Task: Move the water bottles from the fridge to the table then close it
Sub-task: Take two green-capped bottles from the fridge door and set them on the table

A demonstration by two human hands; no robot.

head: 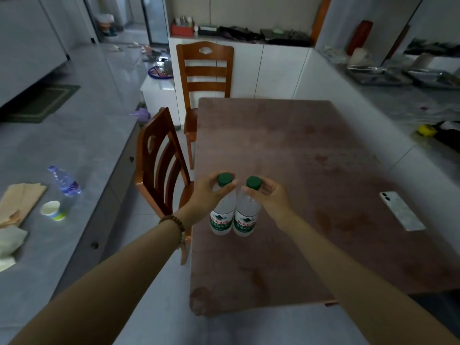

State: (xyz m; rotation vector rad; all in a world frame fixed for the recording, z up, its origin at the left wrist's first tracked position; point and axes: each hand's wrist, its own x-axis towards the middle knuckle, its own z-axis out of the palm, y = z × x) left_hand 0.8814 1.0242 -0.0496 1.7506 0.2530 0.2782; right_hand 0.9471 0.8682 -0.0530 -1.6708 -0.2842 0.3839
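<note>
Water bottles stand capped on the table, left hand and right hand gripping their necks

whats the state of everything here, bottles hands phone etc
left bottle: upright on table, capped, neck held by left grip
right bottle: upright beside it, capped, neck held by right grip
phone: lying flat on table, camera side up
paper cup: upright, open top

The scene is dim and bluish, underexposed throughout. Soft daylight enters from the doorway beyond the table, leaving pale glare on the glossy floor to the table's left. Shadows are faint. Straight lines bow towards the frame edges, and the clutter behind the table looks smeared.
</note>
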